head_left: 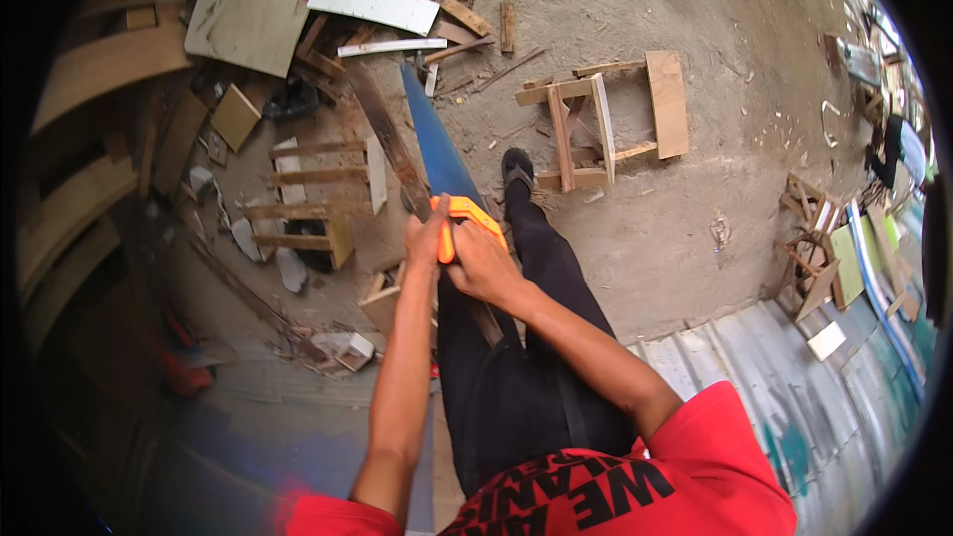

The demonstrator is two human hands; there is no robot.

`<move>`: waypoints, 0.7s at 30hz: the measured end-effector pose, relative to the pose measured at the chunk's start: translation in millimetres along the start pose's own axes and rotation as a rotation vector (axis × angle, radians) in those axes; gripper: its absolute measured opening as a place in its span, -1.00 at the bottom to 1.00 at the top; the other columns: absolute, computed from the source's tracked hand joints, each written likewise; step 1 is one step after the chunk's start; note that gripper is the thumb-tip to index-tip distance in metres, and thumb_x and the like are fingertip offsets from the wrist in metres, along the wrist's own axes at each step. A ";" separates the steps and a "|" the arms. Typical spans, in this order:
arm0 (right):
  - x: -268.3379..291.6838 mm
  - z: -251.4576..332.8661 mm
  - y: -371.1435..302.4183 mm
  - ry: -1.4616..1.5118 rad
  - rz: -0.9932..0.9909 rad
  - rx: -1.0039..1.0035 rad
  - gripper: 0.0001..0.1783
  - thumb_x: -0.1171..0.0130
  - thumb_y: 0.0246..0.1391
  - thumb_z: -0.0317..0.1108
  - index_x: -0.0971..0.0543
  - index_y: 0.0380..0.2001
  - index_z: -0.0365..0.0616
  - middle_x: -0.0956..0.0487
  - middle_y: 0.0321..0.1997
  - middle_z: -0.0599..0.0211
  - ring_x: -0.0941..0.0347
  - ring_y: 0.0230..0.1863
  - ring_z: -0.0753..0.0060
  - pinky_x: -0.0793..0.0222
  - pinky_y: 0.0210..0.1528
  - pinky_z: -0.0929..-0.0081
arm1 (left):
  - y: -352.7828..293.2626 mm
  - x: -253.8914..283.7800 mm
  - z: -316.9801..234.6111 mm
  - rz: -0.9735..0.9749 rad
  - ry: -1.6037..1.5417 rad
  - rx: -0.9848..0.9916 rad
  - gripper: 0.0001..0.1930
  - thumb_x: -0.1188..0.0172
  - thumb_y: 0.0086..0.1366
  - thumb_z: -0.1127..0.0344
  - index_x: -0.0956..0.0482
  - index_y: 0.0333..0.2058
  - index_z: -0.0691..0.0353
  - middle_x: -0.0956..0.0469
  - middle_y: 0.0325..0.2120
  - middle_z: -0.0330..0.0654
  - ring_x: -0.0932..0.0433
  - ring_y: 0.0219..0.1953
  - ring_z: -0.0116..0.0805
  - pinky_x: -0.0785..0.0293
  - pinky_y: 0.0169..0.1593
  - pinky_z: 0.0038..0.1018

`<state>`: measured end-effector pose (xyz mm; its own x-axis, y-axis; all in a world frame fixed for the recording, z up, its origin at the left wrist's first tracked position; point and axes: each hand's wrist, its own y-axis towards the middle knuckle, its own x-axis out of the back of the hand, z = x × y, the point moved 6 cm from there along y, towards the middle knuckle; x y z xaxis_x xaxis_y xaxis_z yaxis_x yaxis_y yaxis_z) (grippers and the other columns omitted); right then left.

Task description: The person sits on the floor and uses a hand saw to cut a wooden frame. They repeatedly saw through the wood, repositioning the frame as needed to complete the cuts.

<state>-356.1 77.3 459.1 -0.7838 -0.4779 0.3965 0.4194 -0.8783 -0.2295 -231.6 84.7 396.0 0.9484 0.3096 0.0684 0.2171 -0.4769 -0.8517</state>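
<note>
My right hand [483, 263] is wrapped round the orange handle of a hand saw [442, 154], whose blue blade points away from me. A long, narrow brown wooden plank [389, 134] runs beside the blade and under my hands, its near end [485, 322] over my legs. On the plank's left side, right against the saw handle, my left hand [423, 240] is closed on the plank. Its fingers are partly hidden, and one reaches up along the handle. Where the blade's teeth meet the wood cannot be made out.
A slatted wooden frame [323, 177] lies to the left, and another wooden frame [586, 129] to the right of my shoe [517, 167]. Scrap boards, a white panel [373, 5] and a hammer [459, 50] lie ahead. Corrugated metal sheets [735, 372] cover the near right.
</note>
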 end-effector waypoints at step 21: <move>115.5 -434.7 -2.7 -0.341 -0.391 -1.172 0.15 0.12 0.17 0.46 0.05 0.45 -0.32 -0.08 0.44 -0.37 -0.05 0.45 -0.31 0.05 0.47 -0.02 | 186.0 -8.8 33.3 0.015 0.484 -0.311 -0.18 -0.50 0.06 0.26 -0.30 0.18 0.60 -0.48 0.06 0.14 -0.48 0.11 -0.11 -0.33 0.22 -0.33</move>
<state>-646.8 30.4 119.1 -0.5339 -0.3236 0.7812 -0.5995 -0.5067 -0.6196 -207.3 20.7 219.7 0.9337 -0.0765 0.3498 0.1909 -0.7202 -0.6670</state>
